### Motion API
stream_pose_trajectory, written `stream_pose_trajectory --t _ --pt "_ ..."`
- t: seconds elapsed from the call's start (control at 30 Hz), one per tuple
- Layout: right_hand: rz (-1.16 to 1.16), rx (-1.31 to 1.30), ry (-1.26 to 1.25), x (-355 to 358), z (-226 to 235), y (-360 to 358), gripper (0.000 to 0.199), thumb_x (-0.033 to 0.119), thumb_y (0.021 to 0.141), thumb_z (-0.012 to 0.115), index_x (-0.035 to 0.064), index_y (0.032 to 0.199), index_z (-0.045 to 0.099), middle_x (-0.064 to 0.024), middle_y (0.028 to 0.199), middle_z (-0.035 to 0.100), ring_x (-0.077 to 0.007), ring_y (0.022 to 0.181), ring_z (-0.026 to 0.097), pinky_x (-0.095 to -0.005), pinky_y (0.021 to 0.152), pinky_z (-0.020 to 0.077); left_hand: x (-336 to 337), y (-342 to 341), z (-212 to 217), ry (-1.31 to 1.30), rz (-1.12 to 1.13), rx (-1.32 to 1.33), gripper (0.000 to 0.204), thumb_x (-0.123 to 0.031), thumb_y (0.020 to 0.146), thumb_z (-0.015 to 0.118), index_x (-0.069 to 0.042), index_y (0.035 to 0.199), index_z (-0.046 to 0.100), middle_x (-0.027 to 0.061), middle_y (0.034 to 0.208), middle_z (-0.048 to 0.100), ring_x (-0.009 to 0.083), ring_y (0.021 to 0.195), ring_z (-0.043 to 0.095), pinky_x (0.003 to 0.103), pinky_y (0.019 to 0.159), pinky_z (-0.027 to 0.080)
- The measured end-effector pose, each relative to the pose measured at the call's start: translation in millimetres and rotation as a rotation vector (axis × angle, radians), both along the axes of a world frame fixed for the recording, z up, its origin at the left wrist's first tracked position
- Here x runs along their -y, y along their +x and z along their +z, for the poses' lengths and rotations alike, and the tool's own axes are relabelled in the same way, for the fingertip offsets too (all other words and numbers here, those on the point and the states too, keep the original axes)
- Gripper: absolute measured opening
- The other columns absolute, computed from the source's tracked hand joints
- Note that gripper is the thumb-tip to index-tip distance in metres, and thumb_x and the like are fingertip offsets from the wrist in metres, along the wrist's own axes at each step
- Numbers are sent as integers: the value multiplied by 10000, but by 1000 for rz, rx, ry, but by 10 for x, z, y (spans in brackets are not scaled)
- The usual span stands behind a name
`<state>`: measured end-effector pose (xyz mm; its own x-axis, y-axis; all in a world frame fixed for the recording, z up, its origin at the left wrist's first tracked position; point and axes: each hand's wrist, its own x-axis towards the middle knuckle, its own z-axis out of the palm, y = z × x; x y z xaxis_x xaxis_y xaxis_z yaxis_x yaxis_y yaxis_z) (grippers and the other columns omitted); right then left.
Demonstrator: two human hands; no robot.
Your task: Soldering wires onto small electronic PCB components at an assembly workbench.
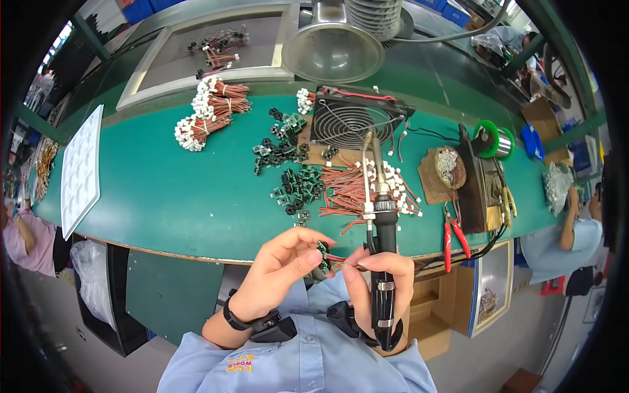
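My left hand [283, 265] pinches a small green circuit board [323, 255] between thumb and fingers, just over the near edge of the green bench [164, 190]. My right hand [380, 275] grips the black handle of a soldering iron [379, 216], whose metal tip points away over the bench, and its fingertips also pinch a thin red wire [337, 258] that reaches the board. A loose heap of red wires with white plugs [367, 187] lies just beyond the hands, beside a scatter of small green boards [298, 187].
A black fan [354, 121] stands behind the heap, with a metal funnel hood [331, 49] above it. Bundled red wires [213, 108] lie at left, a white tray [82, 164] further left. Red-handled cutters [452, 239], a solder spool [495, 141] and an iron stand [475, 183] sit right. Another person [576, 229] works at far right.
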<state>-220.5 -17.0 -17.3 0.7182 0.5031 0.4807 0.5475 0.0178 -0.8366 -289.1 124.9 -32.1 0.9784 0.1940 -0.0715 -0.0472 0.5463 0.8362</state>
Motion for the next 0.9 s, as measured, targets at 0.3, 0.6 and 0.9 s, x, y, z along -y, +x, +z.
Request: stream_pose_trajectory --t 0.3,0.6,0.9 --pt "-82 -23 79 -59 -31 -49 384 -67 628 716 106 927 549 -32 800 626 -195 709 557 -314 698 390 -35 12 -98 -398 -203 -4 254 -209 914 534 -24 1083 493 43 964 558 122 824 545 271 711 441" --pt "-47 26 69 -26 -36 -31 388 -36 607 720 118 927 564 -30 833 630 -196 736 552 -323 697 365 1 9 -168 -392 -192 -5 247 -207 913 535 -34 1086 491 45 1040 539 112 899 524 265 755 435" --pt "-21 131 76 -25 -43 27 392 -37 590 713 123 924 585 -56 892 639 -200 729 541 -323 676 344 24 27 -167 -462 -214 38 228 -192 921 518 -33 1082 493 47 1057 543 128 985 517 277 851 412"
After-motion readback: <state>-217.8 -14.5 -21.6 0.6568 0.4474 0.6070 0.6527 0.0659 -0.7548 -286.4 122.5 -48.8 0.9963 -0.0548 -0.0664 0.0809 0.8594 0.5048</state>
